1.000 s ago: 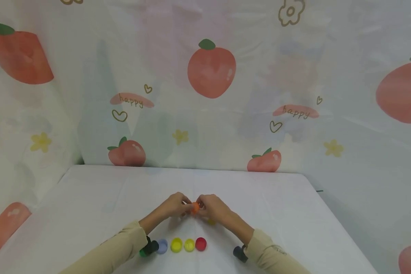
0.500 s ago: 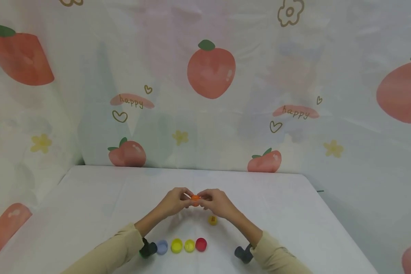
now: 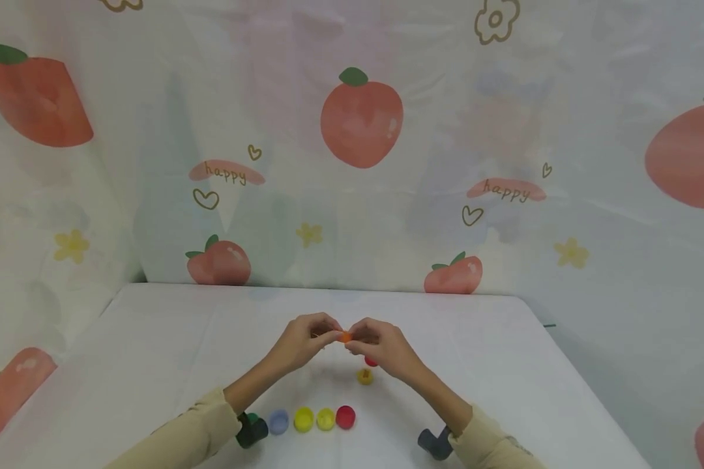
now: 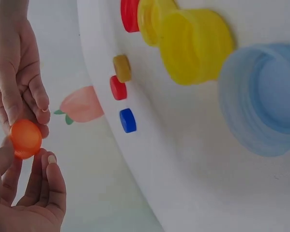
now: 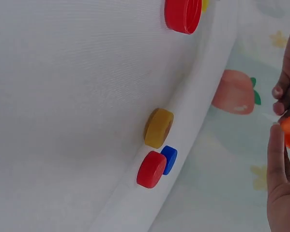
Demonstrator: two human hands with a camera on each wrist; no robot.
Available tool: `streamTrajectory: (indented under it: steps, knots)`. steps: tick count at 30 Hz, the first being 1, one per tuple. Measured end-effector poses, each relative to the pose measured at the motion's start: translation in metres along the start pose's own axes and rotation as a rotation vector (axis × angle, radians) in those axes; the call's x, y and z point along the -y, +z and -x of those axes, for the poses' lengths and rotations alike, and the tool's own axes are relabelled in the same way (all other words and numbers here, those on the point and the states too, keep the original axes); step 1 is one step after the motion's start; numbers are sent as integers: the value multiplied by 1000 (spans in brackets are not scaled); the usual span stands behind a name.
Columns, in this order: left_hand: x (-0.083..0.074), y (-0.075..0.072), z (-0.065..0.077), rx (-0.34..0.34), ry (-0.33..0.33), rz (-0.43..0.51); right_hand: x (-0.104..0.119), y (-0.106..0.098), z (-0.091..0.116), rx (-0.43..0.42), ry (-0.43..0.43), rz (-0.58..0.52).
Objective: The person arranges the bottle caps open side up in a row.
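Note:
An orange bottle cap [image 3: 345,337] is held up between the two hands, above the far half of the table. My left hand [image 3: 305,340] pinches it from the left with thumb and fingers. From the other side my right hand [image 3: 384,345] grips it too, its fingertips on the cap's edge in the left wrist view. The cap's round face [image 4: 26,137] shows there between both sets of fingers. Close below the right hand lie a yellow cap [image 3: 365,376] and a red cap [image 3: 371,361], the red one partly covered by that hand. A blue cap [image 4: 128,120] sits near them.
A row of caps lies nearer the person: green [image 3: 252,417], pale blue [image 3: 278,422], larger yellow [image 3: 304,419], smaller yellow [image 3: 325,419] and red [image 3: 345,417]. Black wrist cameras jut from both sleeves. A printed cloth [image 3: 364,215] hangs behind the white table [image 3: 182,332].
Both hands have risen and moved away from the person with the orange cap, shifting slightly right. The yellow cap and part of the red cap beneath the right hand have come into view.

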State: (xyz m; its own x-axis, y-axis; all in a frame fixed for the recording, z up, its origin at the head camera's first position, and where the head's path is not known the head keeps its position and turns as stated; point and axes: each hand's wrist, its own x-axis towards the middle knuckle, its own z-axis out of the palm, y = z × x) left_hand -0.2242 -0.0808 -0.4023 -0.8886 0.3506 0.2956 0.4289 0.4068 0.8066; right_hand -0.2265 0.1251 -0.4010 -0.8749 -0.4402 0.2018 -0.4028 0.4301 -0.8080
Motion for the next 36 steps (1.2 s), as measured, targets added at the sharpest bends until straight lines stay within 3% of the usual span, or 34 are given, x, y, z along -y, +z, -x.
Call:
streamTrajectory:
  steps: [5,8,13,18,23,30,36]
  knots:
    - [-13,4,10,29,63,-13,17,-10,17,23,-21,-12]
    - [-17,10,16,37,68,-30,23,-14,25,52,-37,-1]
    - [-22,19,25,74,70,-29,5,-17,35,89,-95,69]
    - [-24,23,32,126,69,-19,6,-21,47,115,-140,110]
    - [-22,28,38,161,75,-24,8,-22,52,154,-117,144]
    - [-17,34,47,301,35,-33,4,-21,60,261,-66,149]
    - [-11,39,50,376,37,-55,-4,-13,65,275,-48,179]
